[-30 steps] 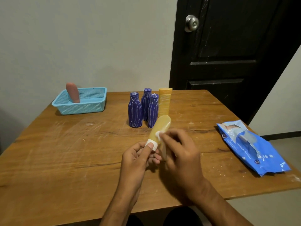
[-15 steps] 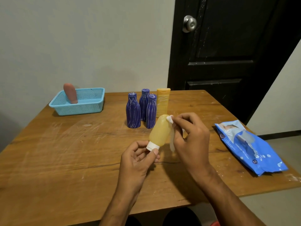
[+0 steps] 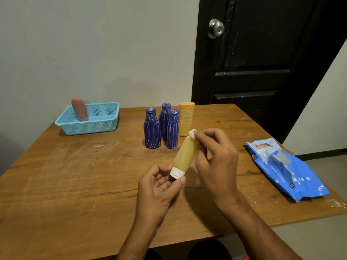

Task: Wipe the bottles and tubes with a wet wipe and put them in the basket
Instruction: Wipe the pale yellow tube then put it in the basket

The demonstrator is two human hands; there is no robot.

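My left hand (image 3: 159,192) pinches the white cap of a yellow tube (image 3: 185,156), which tilts up and away over the table. My right hand (image 3: 216,158) pinches a white wet wipe (image 3: 192,132) against the tube's far tip, and the rest of the wipe hangs behind the tube. Three blue bottles (image 3: 161,126) with white lines stand in a cluster at mid-table, with a yellow bottle (image 3: 185,119) upright right behind them. A light blue basket (image 3: 101,121) at the far left holds a brownish-pink tube (image 3: 79,109) leaning on its wall.
A blue pack of wet wipes (image 3: 287,167) lies near the right edge of the wooden table (image 3: 75,175). A black door (image 3: 262,53) with a round knob stands behind the table's far right corner. A pale wall runs along the back.
My right hand has slid the wipe from near the cap up along the yellow tube to its far tip. My left hand keeps hold of the cap.
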